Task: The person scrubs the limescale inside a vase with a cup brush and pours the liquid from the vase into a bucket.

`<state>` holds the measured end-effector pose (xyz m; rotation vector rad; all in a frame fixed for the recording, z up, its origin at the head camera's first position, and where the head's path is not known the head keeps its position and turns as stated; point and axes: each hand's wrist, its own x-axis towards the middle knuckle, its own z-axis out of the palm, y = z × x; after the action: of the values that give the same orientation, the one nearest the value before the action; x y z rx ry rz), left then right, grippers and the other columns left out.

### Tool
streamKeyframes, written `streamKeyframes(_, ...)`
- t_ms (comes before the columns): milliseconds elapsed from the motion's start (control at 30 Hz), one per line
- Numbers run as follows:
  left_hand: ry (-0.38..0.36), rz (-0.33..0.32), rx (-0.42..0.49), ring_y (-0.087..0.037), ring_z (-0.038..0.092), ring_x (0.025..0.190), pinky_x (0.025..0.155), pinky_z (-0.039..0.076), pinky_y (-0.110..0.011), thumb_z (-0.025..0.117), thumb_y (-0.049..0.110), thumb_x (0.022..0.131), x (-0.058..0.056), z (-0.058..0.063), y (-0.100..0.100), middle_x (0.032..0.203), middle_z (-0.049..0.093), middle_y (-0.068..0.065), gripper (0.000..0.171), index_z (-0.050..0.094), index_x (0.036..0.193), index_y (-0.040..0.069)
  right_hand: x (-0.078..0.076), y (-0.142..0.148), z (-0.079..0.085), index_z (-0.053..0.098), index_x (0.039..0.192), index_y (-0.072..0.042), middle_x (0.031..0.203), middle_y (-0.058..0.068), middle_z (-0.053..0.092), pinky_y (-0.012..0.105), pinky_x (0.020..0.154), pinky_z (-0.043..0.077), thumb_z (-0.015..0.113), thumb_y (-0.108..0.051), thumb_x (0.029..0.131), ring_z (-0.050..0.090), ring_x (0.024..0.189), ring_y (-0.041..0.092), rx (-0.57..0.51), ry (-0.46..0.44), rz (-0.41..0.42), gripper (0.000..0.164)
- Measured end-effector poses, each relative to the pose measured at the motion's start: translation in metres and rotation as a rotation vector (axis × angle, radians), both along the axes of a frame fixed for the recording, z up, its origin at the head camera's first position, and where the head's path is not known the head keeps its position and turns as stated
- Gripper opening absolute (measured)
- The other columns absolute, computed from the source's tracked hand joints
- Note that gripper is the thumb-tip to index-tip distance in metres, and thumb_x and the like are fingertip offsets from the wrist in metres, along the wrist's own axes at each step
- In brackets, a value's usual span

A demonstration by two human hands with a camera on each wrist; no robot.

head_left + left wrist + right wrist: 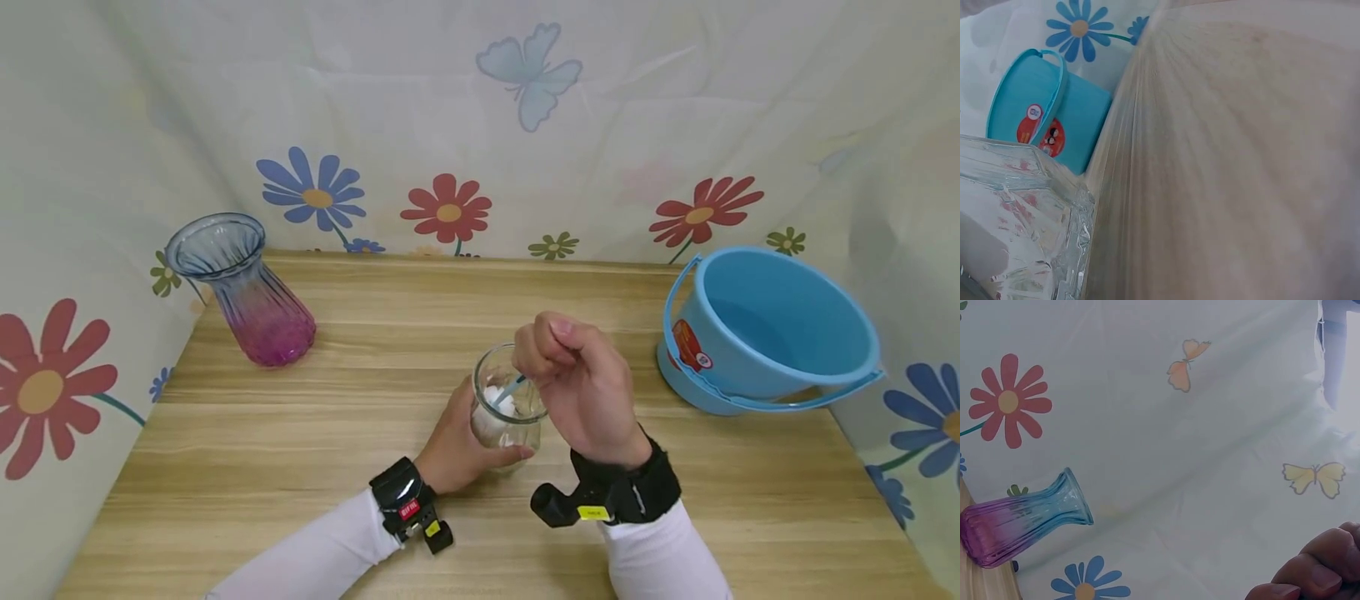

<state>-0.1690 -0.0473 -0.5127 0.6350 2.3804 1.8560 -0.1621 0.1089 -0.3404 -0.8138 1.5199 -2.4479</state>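
My left hand (461, 446) grips a clear glass jar (519, 435) around its side near the table's middle. The jar's wide mouth tilts toward the head camera. Above it my right hand (581, 383), its fingers curled, holds a thin blue stick (512, 389) that slants down through the mouth. At the stick's lower end, a white, soft-looking head (497, 405) sits within the jar. The stick's upper part is hidden by the right hand. In the left wrist view the jar's ribbed glass (1041, 231) fills the lower left. The right wrist view catches only curled fingers (1319, 572).
A ribbed glass vase (258, 308), blue-grey above and pink below, stands at the back left. At the right is a light blue bucket (720, 358) with its handle lowered. Flower-printed curtains (600, 167) border the wooden table (360, 333).
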Motion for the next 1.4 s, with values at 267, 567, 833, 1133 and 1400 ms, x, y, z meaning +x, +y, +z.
streamKeyframes(267, 0.055, -0.026, 0.044, -0.018, 0.057, 0.125, 0.106, 0.047, -0.035, 0.095, 0.037, 0.072, -0.002, -0.001, -0.002, 0.143, 0.052, 0.007, 0.1, 0.034, 0.152, 0.034, -0.005, -0.017, -0.012, 0.028, 0.072, -0.009, 0.071, 0.003, 0.02, 0.034, 0.071, 0.019, 0.023, -0.009, 0.106, 0.023, 0.066, 0.02, 0.064, -0.032, 0.014, 0.034)
streamKeyframes(567, 0.114, -0.062, 0.069, -0.016, 0.058, 0.119, 0.103, 0.051, -0.032, 0.095, 0.035, 0.074, -0.005, -0.002, 0.001, 0.139, 0.053, 0.006, 0.095, 0.037, 0.15, 0.033, -0.005, -0.022, -0.014, 0.024, 0.073, -0.008, 0.072, 0.004, 0.02, 0.034, 0.071, 0.02, 0.029, -0.015, 0.109, 0.024, 0.066, 0.023, 0.218, -0.065, 0.037, 0.037)
streamKeyframes(833, 0.08, -0.074, 0.087, -0.018, 0.06, 0.12, 0.102, 0.052, -0.033, 0.094, 0.036, 0.074, -0.005, -0.001, 0.002, 0.138, 0.055, 0.004, 0.093, 0.038, 0.149, 0.033, -0.007, -0.018, -0.012, 0.025, 0.073, -0.006, 0.072, 0.005, 0.022, 0.033, 0.072, 0.023, 0.03, -0.017, 0.111, 0.026, 0.068, 0.023, 0.278, -0.098, 0.014, 0.039)
streamKeyframes(1133, 0.052, -0.08, 0.08, -0.016, 0.059, 0.121, 0.102, 0.053, -0.033, 0.095, 0.033, 0.073, -0.004, 0.0, 0.002, 0.138, 0.054, 0.005, 0.094, 0.038, 0.148, 0.034, -0.009, -0.016, -0.009, 0.025, 0.073, -0.004, 0.073, 0.005, 0.026, 0.034, 0.072, 0.027, 0.029, -0.017, 0.11, 0.03, 0.07, 0.028, 0.334, -0.08, 0.035, 0.039)
streamKeyframes(1400, 0.095, -0.074, 0.081, -0.017, 0.061, 0.119, 0.1, 0.054, -0.033, 0.095, 0.033, 0.073, -0.007, -0.002, 0.001, 0.136, 0.057, 0.003, 0.093, 0.04, 0.148, 0.033, -0.009, -0.017, -0.008, 0.029, 0.08, -0.004, 0.076, 0.004, 0.026, 0.031, 0.072, 0.029, 0.03, -0.026, 0.114, 0.032, 0.072, 0.021, 0.341, -0.082, 0.048, 0.04)
